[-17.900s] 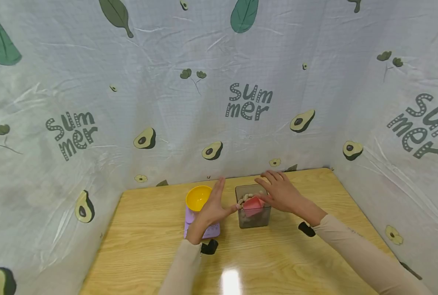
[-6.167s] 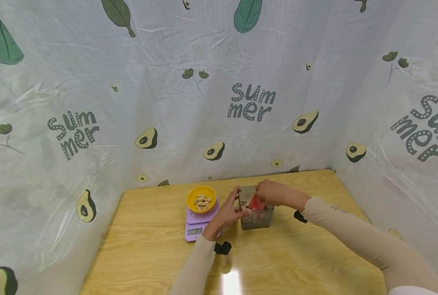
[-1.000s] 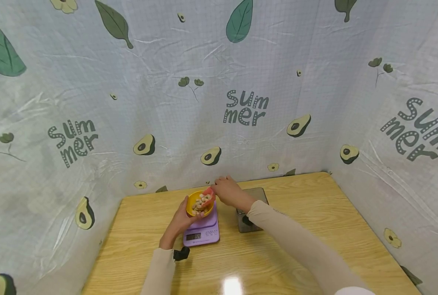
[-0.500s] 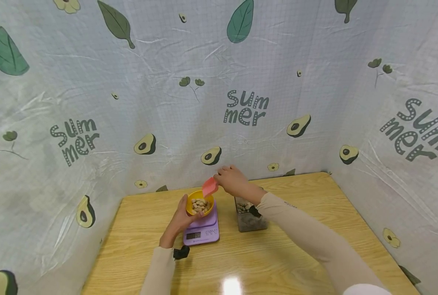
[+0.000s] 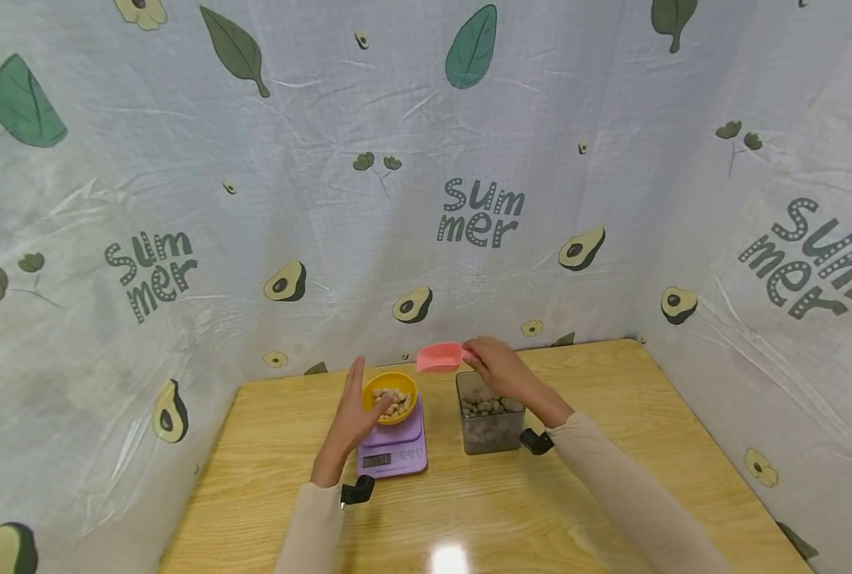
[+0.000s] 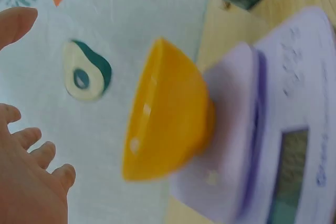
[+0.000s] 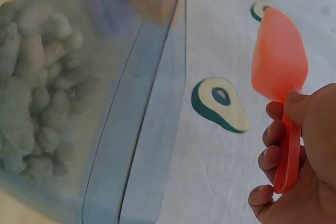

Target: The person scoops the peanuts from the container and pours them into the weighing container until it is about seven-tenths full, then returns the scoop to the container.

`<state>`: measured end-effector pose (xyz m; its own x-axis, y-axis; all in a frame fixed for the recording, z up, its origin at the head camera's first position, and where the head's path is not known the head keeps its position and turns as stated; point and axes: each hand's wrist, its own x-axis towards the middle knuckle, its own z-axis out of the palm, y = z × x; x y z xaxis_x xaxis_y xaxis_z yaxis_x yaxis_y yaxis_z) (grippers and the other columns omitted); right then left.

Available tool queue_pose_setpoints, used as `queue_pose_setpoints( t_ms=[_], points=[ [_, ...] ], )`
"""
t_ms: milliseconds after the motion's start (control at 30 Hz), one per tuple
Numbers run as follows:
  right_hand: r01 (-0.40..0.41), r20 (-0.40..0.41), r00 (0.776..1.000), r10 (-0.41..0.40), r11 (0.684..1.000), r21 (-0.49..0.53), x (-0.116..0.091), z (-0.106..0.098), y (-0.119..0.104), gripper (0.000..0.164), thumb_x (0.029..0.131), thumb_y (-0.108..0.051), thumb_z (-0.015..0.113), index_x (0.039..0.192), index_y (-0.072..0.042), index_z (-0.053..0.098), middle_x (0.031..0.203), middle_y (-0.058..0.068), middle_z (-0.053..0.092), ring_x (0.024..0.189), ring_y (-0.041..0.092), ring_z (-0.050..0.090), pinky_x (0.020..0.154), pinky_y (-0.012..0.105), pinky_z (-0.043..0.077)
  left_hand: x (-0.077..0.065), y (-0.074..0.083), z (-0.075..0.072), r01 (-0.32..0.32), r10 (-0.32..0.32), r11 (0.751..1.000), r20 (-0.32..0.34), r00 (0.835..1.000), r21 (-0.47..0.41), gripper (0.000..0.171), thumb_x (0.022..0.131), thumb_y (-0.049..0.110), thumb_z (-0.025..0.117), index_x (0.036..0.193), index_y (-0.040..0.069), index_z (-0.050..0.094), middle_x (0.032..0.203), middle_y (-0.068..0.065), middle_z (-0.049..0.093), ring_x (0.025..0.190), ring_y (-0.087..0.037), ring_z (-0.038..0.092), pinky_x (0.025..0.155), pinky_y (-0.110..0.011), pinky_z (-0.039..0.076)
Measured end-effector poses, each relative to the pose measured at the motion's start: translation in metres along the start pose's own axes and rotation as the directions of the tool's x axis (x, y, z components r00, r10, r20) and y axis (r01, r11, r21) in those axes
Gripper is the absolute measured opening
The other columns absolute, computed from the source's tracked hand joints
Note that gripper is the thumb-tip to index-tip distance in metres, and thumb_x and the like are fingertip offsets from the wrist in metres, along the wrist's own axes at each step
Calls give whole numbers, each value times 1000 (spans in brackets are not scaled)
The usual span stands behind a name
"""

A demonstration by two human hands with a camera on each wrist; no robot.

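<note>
My right hand (image 5: 500, 368) grips the handle of a pink scoop (image 7: 281, 56), fingers curled round it, in the air left of and above a clear grey box (image 5: 493, 437). Nothing shows in the scoop's bowl. Inside the box lie peanuts in their shells (image 7: 37, 87). A yellow bowl (image 6: 173, 114) with peanuts (image 5: 394, 405) in it sits on a purple kitchen scale (image 5: 400, 460). Beside the bowl's left side is my left hand (image 5: 350, 416), its fingers extended and thumb spread; the left wrist view shows a gap between hand and bowl.
All of this stands on a wooden table (image 5: 275, 478) close to its back edge. A white printed cloth (image 5: 325, 239) hangs behind and along both sides. The scale's display (image 5: 378, 460) is lit with blurred digits.
Peanuts tipped from the scoop into the bowl, which was bare 17.9 s ago. Since then the scoop has swung right toward the box, and my left hand has let go of the bowl.
</note>
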<state>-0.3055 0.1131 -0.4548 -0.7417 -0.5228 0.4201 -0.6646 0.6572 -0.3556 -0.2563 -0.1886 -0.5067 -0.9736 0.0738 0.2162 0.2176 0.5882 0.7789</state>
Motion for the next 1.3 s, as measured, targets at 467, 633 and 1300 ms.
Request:
queue_pose_setpoints(
  t_ms=[467,633,1300],
  points=[
    [-30,-89,996,28,999,-24,-42,-25,22,26,102,-20,52,118,-4,64,110,13,69,101,29,64,84,47,53,6,48,26,-152,154,986,24,988,-66,95,89,44,67,160,23,8,167,-8,11,152,-36,18,119,-61,20],
    [6,-96,995,-16,995,-102,-57,-34,31,20,99,-15,57,115,-6,65,104,9,69,94,27,64,77,44,52,9,55,45,-187,195,978,99,976,-91,93,91,44,65,160,22,6,167,-9,8,153,-34,14,119,-61,20],
    [266,162,964,-212,730,-629,-63,-48,38,16,90,-23,71,103,-16,66,93,2,62,89,22,60,72,38,40,20,47,103,-153,170,985,358,918,-77,111,82,67,65,160,16,4,167,-11,4,152,-36,14,118,-58,27]
  ],
)
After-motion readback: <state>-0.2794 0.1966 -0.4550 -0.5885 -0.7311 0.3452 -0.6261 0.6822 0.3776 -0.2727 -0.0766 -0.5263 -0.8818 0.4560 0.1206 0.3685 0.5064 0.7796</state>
